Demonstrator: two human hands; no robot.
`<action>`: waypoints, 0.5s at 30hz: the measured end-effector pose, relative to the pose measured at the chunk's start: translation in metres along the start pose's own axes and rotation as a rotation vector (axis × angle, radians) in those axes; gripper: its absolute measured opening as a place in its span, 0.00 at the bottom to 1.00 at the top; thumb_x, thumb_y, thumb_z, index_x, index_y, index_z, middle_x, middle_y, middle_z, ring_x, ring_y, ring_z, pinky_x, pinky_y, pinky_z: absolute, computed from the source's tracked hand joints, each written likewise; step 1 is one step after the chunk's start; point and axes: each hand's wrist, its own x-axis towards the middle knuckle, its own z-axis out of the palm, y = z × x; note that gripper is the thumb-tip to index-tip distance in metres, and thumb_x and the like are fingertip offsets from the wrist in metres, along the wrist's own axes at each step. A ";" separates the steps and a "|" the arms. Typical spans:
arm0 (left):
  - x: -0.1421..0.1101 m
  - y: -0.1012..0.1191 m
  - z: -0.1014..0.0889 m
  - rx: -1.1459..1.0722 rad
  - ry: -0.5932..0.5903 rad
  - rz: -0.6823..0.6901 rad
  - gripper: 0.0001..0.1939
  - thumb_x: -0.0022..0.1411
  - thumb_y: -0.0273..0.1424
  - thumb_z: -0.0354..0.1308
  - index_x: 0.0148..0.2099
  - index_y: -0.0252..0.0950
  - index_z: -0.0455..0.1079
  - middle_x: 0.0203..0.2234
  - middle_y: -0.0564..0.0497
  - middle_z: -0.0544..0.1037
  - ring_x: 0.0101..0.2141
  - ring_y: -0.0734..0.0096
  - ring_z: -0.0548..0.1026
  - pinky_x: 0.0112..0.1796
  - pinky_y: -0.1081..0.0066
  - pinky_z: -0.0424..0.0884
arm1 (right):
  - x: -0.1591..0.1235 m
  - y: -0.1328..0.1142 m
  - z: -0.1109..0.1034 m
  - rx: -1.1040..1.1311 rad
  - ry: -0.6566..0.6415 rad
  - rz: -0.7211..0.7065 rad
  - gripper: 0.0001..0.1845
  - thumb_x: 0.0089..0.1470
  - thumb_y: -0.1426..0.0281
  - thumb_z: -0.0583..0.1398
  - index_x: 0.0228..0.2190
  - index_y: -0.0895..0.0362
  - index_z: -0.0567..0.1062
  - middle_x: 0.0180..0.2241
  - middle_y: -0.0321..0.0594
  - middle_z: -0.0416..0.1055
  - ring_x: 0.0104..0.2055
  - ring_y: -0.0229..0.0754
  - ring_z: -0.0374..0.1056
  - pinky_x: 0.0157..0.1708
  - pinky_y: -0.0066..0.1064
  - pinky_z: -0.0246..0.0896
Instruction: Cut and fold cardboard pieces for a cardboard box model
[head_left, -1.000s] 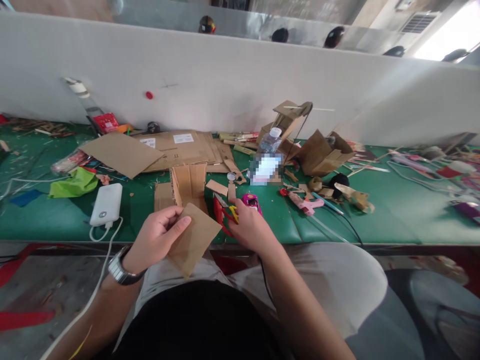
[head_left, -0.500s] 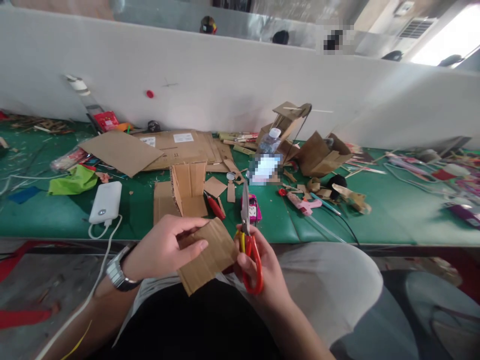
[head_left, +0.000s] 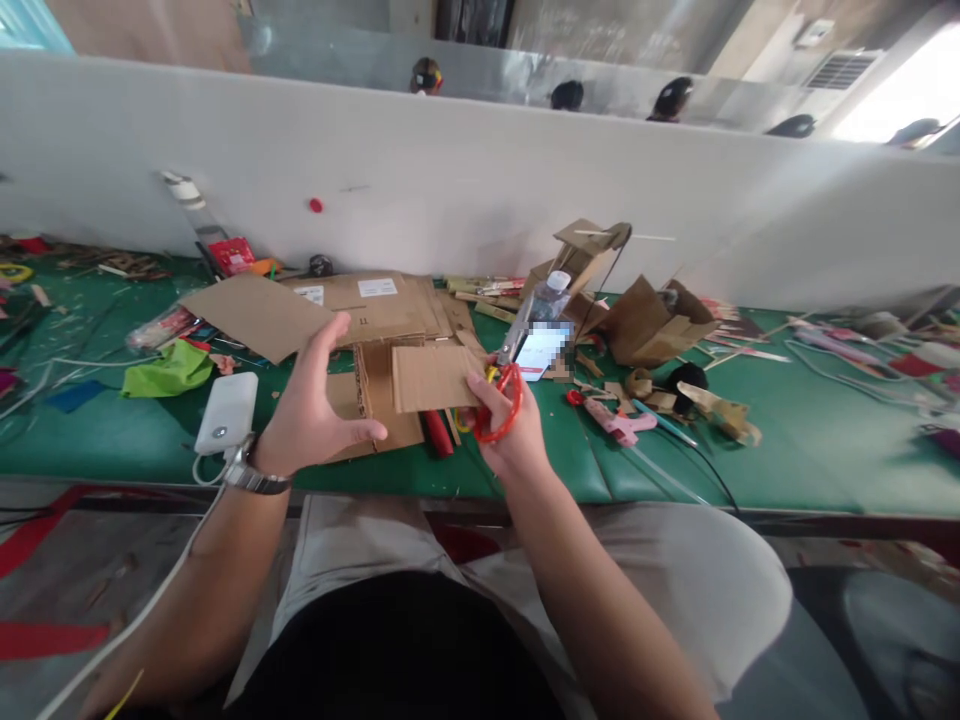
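My right hand (head_left: 514, 425) grips a pair of red-handled scissors (head_left: 511, 405) together with a small rectangular piece of cardboard (head_left: 433, 379). The scissor blades point up and away, beside a lit phone (head_left: 543, 350). My left hand (head_left: 315, 410) is open, thumb and fingers spread, holding nothing. It hovers at the left of a folded cardboard form (head_left: 362, 380) that stands on the green table. The cardboard piece partly covers that form. A red-handled tool (head_left: 437, 434) lies just below the piece.
Large flat cardboard sheets (head_left: 390, 310) lie at the back. A white power bank (head_left: 226, 412) with a cable is on the left. On the right are a pink glue gun (head_left: 619, 422), a plastic bottle (head_left: 553, 297) and an open cardboard box (head_left: 656, 325). A white partition (head_left: 450, 180) closes off the back.
My left hand has let go of the cardboard piece and opened. My right hand, now holding piece and scissors, has moved forward over the table.
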 end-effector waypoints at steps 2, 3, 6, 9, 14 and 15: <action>0.003 -0.013 0.005 -0.050 -0.059 -0.015 0.69 0.44 0.62 0.76 0.78 0.40 0.51 0.74 0.32 0.59 0.72 0.34 0.61 0.70 0.39 0.60 | 0.013 0.007 0.008 0.005 -0.019 0.025 0.32 0.37 0.65 0.79 0.42 0.51 0.70 0.29 0.26 0.70 0.21 0.32 0.66 0.14 0.21 0.60; 0.003 -0.017 0.007 -0.083 -0.084 -0.032 0.67 0.46 0.60 0.76 0.78 0.40 0.51 0.74 0.31 0.61 0.71 0.34 0.63 0.69 0.39 0.62 | 0.016 0.010 0.012 0.003 -0.031 0.037 0.33 0.36 0.65 0.79 0.42 0.51 0.71 0.29 0.26 0.70 0.21 0.32 0.66 0.13 0.21 0.60; 0.001 -0.022 0.011 -0.133 -0.095 -0.074 0.61 0.49 0.55 0.78 0.76 0.39 0.55 0.71 0.32 0.66 0.69 0.36 0.67 0.67 0.40 0.66 | 0.021 0.018 0.020 -0.009 -0.059 0.051 0.34 0.36 0.65 0.79 0.42 0.51 0.71 0.30 0.25 0.69 0.21 0.31 0.65 0.13 0.21 0.59; -0.001 -0.023 0.013 -0.121 -0.058 -0.090 0.60 0.47 0.54 0.79 0.74 0.39 0.60 0.68 0.32 0.69 0.67 0.35 0.70 0.66 0.39 0.67 | 0.021 0.021 0.024 -0.015 -0.089 0.051 0.33 0.37 0.65 0.79 0.43 0.51 0.71 0.30 0.24 0.67 0.20 0.30 0.64 0.13 0.21 0.60; -0.001 -0.023 0.016 -0.123 -0.028 -0.093 0.58 0.46 0.54 0.79 0.73 0.38 0.61 0.66 0.32 0.71 0.65 0.36 0.72 0.64 0.41 0.70 | 0.022 0.022 0.023 -0.019 -0.091 0.031 0.32 0.39 0.64 0.79 0.43 0.51 0.71 0.30 0.25 0.66 0.21 0.30 0.63 0.14 0.21 0.61; -0.001 -0.023 0.017 -0.121 -0.024 -0.090 0.57 0.47 0.54 0.79 0.73 0.38 0.61 0.66 0.32 0.71 0.64 0.37 0.73 0.64 0.41 0.71 | 0.022 0.022 0.023 -0.020 -0.090 0.031 0.32 0.39 0.65 0.79 0.43 0.51 0.71 0.30 0.25 0.66 0.22 0.30 0.63 0.14 0.21 0.61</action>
